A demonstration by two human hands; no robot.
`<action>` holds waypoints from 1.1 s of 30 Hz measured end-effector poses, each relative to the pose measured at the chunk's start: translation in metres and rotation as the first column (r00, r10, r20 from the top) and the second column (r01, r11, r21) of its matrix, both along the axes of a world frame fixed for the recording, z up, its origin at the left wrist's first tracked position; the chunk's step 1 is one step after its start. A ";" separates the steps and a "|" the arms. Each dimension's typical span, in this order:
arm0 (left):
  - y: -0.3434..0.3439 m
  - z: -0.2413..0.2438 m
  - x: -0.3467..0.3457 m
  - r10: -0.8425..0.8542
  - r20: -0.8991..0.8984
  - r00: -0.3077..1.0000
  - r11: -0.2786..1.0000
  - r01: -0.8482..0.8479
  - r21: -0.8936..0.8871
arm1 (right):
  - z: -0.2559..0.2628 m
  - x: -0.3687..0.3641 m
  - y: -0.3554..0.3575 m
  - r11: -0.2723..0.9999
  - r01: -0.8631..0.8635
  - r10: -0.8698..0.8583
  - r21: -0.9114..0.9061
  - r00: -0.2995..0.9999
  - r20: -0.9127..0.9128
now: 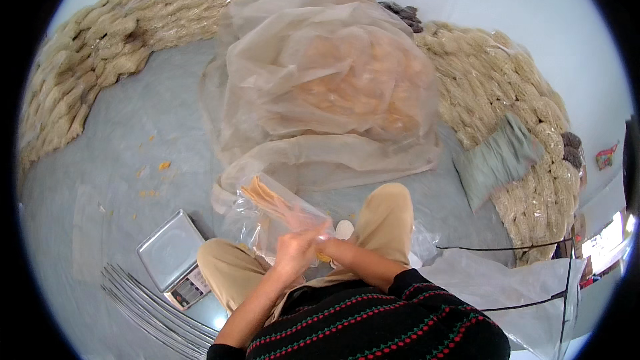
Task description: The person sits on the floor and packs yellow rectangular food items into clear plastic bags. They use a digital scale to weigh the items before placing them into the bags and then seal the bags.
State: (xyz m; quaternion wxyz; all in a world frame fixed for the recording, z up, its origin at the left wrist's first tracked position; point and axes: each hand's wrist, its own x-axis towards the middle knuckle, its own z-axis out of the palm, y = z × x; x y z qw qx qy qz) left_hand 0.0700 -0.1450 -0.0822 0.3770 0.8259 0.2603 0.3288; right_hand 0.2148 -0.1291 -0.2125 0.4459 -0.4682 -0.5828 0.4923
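Observation:
A clear plastic bag [312, 205] slants up and away from my hands, in front of my bent knees. Flat orange-yellow pieces, like dried food strips [260, 193], lie bunched in its far end. My left hand [296, 249] is closed on the near end of the bag. Close against it is my right hand [326, 245], partly covered by the left hand and the film. A pinkish shape shows blurred through the plastic beside the strips; whether it is fingers of my right hand I cannot tell. More crumpled clear plastic hangs below the bag.
A large translucent sack [320, 85] with orange contents lies ahead. Bundled tan strands in plastic are stacked at left [100, 55] and right [480, 75]. A scale [170, 250] and thin metal rods [155, 310] lie left. A green-grey cushion [497, 160] leans right, near a black metal frame [567, 280].

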 end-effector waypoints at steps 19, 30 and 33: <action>-0.003 -0.054 0.008 -0.050 0.223 0.973 0.992 0.022 0.128 | 0.035 -0.018 0.011 0.980 -0.197 0.173 -0.037 0.925 -0.339; 0.004 -0.041 -0.027 0.076 0.177 0.981 0.798 0.046 -0.601 | 0.030 -0.006 0.039 0.984 0.070 -0.087 -0.163 0.991 -0.104; 0.006 -0.033 -0.029 0.113 0.310 0.944 0.885 0.047 -0.464 | 0.008 0.006 0.051 0.995 0.050 -0.043 -0.085 0.996 0.074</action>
